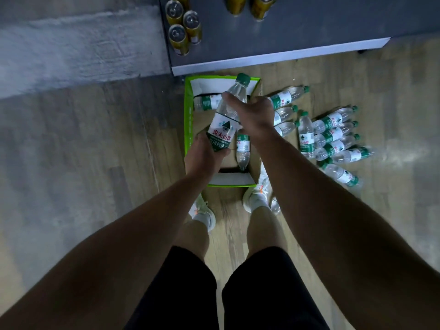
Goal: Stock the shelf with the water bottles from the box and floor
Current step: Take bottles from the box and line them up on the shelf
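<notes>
I hold one clear water bottle (226,115) with a green cap above the open cardboard box (189,129). My left hand (202,153) grips its bottom end. My right hand (252,113) grips its upper body, thumb over the shoulder. Inside the box lie two more bottles, one at the far end (206,102) and one near the middle (242,148). Several bottles (333,136) lie scattered on the floor to the right of the box. The dark grey shelf (297,36) stretches across the top of the view.
Several gold cans (182,29) stand on the shelf's left end, two more (247,4) further right. My feet in white shoes (256,194) stand just behind the box, with another bottle (275,206) by the right shoe. Wood floor surrounds the box.
</notes>
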A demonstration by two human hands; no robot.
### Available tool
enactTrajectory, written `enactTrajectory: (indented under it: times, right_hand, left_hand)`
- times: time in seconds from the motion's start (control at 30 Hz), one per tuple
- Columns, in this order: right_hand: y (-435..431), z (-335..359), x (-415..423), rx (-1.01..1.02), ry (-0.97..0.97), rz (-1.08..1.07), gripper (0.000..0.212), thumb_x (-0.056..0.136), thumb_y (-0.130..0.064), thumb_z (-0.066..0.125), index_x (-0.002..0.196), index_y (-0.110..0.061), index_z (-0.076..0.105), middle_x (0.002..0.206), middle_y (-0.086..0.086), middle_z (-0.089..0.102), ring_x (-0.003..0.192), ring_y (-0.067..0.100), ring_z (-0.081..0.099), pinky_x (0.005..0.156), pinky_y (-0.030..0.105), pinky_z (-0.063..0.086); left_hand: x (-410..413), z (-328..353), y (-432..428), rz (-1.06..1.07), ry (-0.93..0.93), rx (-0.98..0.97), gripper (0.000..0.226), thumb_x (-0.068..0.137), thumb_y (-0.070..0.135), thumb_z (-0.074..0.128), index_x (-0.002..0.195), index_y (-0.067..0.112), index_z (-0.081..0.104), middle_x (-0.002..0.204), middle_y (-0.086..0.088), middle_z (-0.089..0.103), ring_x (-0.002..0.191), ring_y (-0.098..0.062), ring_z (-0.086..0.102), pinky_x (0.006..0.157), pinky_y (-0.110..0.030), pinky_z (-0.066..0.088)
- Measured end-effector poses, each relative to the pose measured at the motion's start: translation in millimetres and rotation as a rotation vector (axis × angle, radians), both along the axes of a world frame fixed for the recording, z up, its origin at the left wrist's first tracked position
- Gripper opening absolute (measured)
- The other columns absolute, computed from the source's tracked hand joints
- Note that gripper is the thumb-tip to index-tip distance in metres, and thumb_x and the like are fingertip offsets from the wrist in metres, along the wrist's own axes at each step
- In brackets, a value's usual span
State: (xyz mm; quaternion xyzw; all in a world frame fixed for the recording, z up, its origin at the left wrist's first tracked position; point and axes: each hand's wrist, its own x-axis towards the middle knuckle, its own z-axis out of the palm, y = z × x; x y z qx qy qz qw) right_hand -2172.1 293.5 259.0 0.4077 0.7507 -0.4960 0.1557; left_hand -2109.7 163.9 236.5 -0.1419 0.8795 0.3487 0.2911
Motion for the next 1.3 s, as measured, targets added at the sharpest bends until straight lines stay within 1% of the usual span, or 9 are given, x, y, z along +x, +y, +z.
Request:
enactTrajectory:
  times: [0.1, 0.2, 0.27, 0.47, 0.67, 0.87, 1.03, 1.13, 1.3]
  right_hand:
    - [-9, 49, -8, 0.096, 0.000, 0.034, 0.067, 0.058, -0.062, 0.080, 0.097, -0.009, 0.067, 0.086, 0.001, 0.068, 0.077, 0.017, 0.066, 0.055, 0.024, 0.046]
    - [-16, 99, -12, 0.134, 0.076, 0.030, 0.056, 0.065, -0.045, 0.085, 0.100, -0.007, 0.063, 0.089, 0.000, 0.065, 0.079, 0.016, 0.064, 0.062, 0.026, 0.049]
    - [-21, 135, -16, 0.176, 0.152, 0.038, 0.057, 0.063, -0.045, 0.085, 0.100, -0.007, 0.067, 0.091, 0.003, 0.070, 0.082, 0.018, 0.069, 0.060, 0.025, 0.050]
    - [-32, 267, -39, 0.240, 0.312, 0.074, 0.051, 0.070, -0.040, 0.083, 0.106, -0.009, 0.064, 0.094, 0.002, 0.068, 0.083, 0.016, 0.063, 0.057, 0.013, 0.034]
    - [-40, 403, -70, 0.293, 0.518, 0.118, 0.047, 0.069, -0.037, 0.084, 0.104, -0.014, 0.061, 0.094, 0.000, 0.067, 0.088, 0.022, 0.067, 0.075, 0.033, 0.055]
    - [-38, 519, -89, 0.329, 0.706, 0.153, 0.050, 0.066, -0.036, 0.083, 0.107, -0.017, 0.062, 0.100, 0.000, 0.069, 0.091, 0.020, 0.067, 0.080, 0.039, 0.057]
    - [-27, 590, -97, 0.343, 0.826, 0.223, 0.051, 0.069, -0.035, 0.084, 0.111, -0.016, 0.062, 0.100, -0.005, 0.067, 0.092, 0.012, 0.064, 0.069, 0.021, 0.052]
    - [-16, 625, -101, 0.344, 0.902, 0.256, 0.056, 0.073, -0.033, 0.083, 0.120, -0.013, 0.061, 0.108, -0.002, 0.067, 0.096, 0.009, 0.060, 0.074, 0.018, 0.046]
    - [11, 665, -115, 0.318, 0.978, 0.301, 0.058, 0.071, -0.033, 0.084, 0.121, -0.016, 0.061, 0.109, -0.006, 0.067, 0.097, 0.007, 0.061, 0.068, 0.011, 0.045]
  left_hand:
    - [2, 41, 3, -0.014, 0.105, 0.001, 0.063, 0.074, 0.034, 0.077, 0.125, 0.009, 0.050, 0.121, -0.011, 0.057, 0.109, -0.031, 0.056, 0.084, -0.044, 0.050]
    - [-1, 87, 3, -0.007, 0.238, 0.025, 0.066, 0.073, 0.033, 0.078, 0.128, 0.009, 0.049, 0.123, -0.010, 0.056, 0.111, -0.029, 0.055, 0.083, -0.042, 0.050]
    - [-8, 119, 0, 0.035, 0.268, 0.055, 0.066, 0.071, 0.034, 0.079, 0.126, 0.011, 0.049, 0.123, -0.009, 0.056, 0.111, -0.029, 0.055, 0.084, -0.042, 0.050]
    - [-46, 222, -15, 0.129, 0.350, 0.355, 0.054, 0.065, 0.034, 0.080, 0.113, 0.021, 0.057, 0.108, -0.001, 0.065, 0.100, -0.020, 0.063, 0.082, -0.044, 0.053]
    - [-98, 339, -19, 0.061, 0.480, 0.485, 0.047, 0.067, 0.026, 0.085, 0.106, 0.018, 0.061, 0.098, 0.003, 0.071, 0.088, -0.014, 0.066, 0.066, -0.029, 0.049]
    - [-134, 441, -9, 0.064, 0.664, 0.496, 0.041, 0.068, 0.028, 0.085, 0.103, 0.022, 0.065, 0.098, 0.001, 0.072, 0.089, -0.018, 0.067, 0.072, -0.035, 0.054]
    - [-154, 502, 4, 0.093, 0.806, 0.507, 0.039, 0.071, 0.030, 0.082, 0.105, 0.022, 0.063, 0.096, 0.006, 0.071, 0.088, -0.015, 0.065, 0.068, -0.028, 0.048]
    - [-168, 534, 14, 0.097, 0.898, 0.524, 0.038, 0.071, 0.034, 0.081, 0.104, 0.026, 0.064, 0.096, 0.011, 0.070, 0.086, -0.008, 0.064, 0.066, -0.023, 0.046]
    - [-194, 576, 36, 0.117, 0.995, 0.488, 0.039, 0.068, 0.039, 0.081, 0.101, 0.027, 0.065, 0.092, 0.009, 0.070, 0.084, -0.012, 0.065, 0.066, -0.031, 0.050]
